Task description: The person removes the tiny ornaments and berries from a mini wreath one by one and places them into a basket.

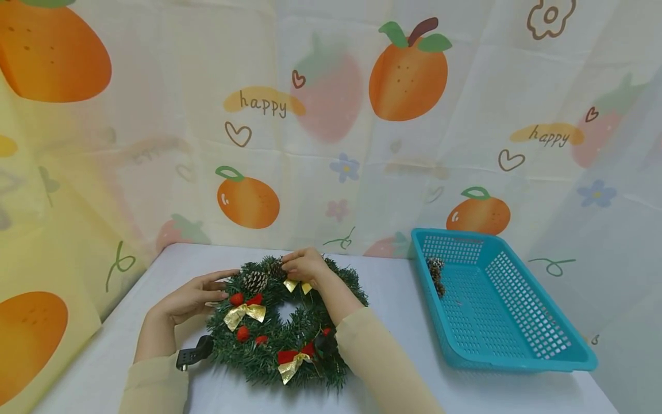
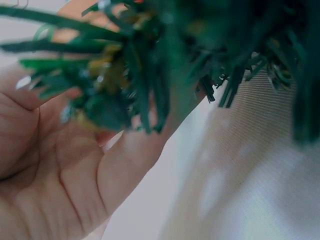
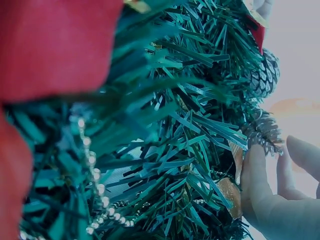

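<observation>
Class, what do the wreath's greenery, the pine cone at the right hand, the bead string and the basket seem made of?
Greenery: likely plastic, faintly glossy; flat, thin strips for needles.
Pine cone: probably dull, natural wood, given layered scales; imitation is possible.
Bead string: metallic shine, bright highlights; metal or coated plastic.
Basket: probably moulded plastic, smooth; even turquoise colour, regular holes.

White and wide, the table [image 1: 393, 302] spread out before me, and down on it, a little left of the middle, lay the wreath [image 1: 269, 352], a bushy green ring, white top showing through its hole! Across to my right, a strip of white between them, sat the basket [image 1: 496, 310], blue, upright, near right corner by the table's edge!
</observation>
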The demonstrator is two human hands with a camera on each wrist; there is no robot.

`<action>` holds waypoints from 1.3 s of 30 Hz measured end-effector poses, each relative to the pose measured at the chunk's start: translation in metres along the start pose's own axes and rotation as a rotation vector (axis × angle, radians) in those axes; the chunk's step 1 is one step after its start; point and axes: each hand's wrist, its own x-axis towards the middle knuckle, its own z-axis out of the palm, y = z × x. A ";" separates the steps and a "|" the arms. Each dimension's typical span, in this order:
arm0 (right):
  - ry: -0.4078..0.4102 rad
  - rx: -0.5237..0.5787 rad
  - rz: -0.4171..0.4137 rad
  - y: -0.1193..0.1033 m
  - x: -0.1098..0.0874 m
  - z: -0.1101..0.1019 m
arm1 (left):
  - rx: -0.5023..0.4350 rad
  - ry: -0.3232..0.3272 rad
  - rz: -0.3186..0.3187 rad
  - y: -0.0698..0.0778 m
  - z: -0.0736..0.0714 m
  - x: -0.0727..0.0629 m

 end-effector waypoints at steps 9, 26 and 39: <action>0.019 -0.020 0.000 0.001 0.002 0.003 | -0.017 -0.002 0.000 0.001 0.001 -0.002; 0.034 -0.058 0.006 -0.001 0.001 0.002 | -0.021 -0.001 0.002 0.002 0.001 -0.001; 0.031 0.048 0.003 -0.002 -0.001 -0.005 | -0.005 0.006 0.000 -0.001 -0.001 -0.001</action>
